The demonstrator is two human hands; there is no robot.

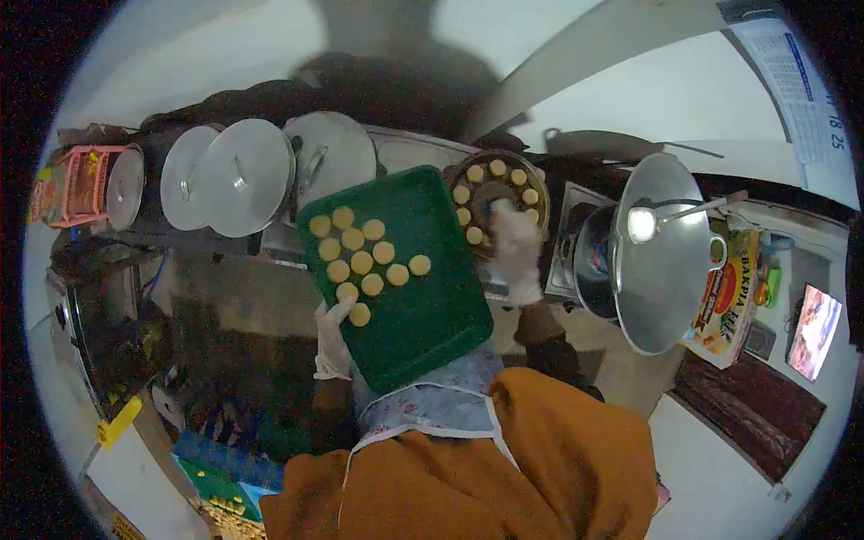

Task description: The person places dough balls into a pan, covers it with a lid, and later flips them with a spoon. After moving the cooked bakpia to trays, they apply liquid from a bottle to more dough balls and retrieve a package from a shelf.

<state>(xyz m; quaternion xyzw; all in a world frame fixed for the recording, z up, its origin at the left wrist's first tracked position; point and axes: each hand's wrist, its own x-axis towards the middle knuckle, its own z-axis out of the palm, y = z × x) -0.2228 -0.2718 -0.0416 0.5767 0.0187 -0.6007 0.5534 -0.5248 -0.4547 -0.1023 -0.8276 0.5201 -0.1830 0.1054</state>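
My left hand (pixel 335 335), in a white glove, grips the near left edge of a green tray (pixel 441 315), its thumb on the tray's inside. Several small round pale pastries (pixel 361 262) lie on the left part of that tray, which is held tilted in front of my apron. To its right, a round dark pan (pixel 461 175) on the stove holds a ring of similar pastries (pixel 498 167). Over the middle and front of this pan reaches my right hand (pixel 517 247), also gloved. Its fingers are blurred, and I cannot make out whether anything is between them.
Round metal lids (pixel 256 175) lean along the wall at left, beside a pink basket (pixel 87 184). At right stands a large metal wok (pixel 670 270) with a ladle (pixel 688 211) across it. Beyond it are a printed bakpia package (pixel 724 301) and a lit phone screen (pixel 814 331).
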